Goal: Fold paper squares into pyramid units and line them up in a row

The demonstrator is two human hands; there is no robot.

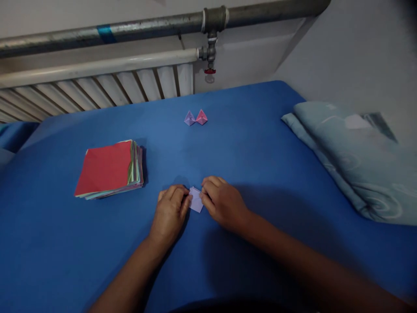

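Note:
A small folded piece of lilac origami paper (196,201) lies on the blue surface between my hands, one point toward me. My left hand (171,208) pinches its left edge, thumb on the near face and fingers curled behind. On the opposite side, the thumb and bent fingers of my right hand (223,201) grip the right edge. My fingertips cover both side corners of the paper. Farther off, two small folded paper pieces stand side by side, one lilac (189,118) and one pink (201,117).
A thick stack of coloured paper squares (106,168), red on top, sits left of my hands. Folded pale blue-green cloth (355,165) lies at the right. Behind the blue surface (241,143) are a white radiator (107,89), a metal pipe (156,27) and a red-handled valve (210,71).

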